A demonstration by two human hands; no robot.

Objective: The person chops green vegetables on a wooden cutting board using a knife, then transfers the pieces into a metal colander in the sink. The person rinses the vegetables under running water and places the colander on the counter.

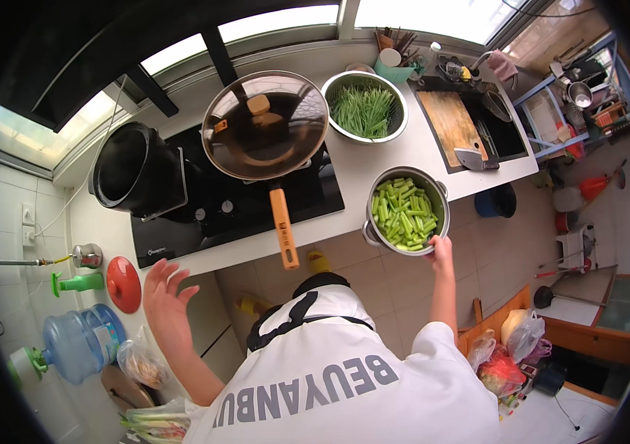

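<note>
My right hand (440, 254) grips the near right edge of a metal pot (439, 194) with two side handles. Inside the pot are short pieces of chopped green stalks (405, 213). It overlaps the counter's front edge; I cannot tell whether it rests there. My left hand (167, 296) is raised at the left, fingers apart, holding nothing, close to a red lid (123, 284). Ahead, a frying pan with a glass lid (264, 140) stands on the black cooktop (248, 222), its wooden handle (283, 226) pointing toward me.
A metal colander (402, 117) of long thin greens (365, 111) stands behind the pot. A black pot (126, 170) sits on the left. By the sink, a cleaver (472, 158) lies near a wooden cutting board (449, 127). A water jug (82, 342) and spray bottle (78, 283) are at left.
</note>
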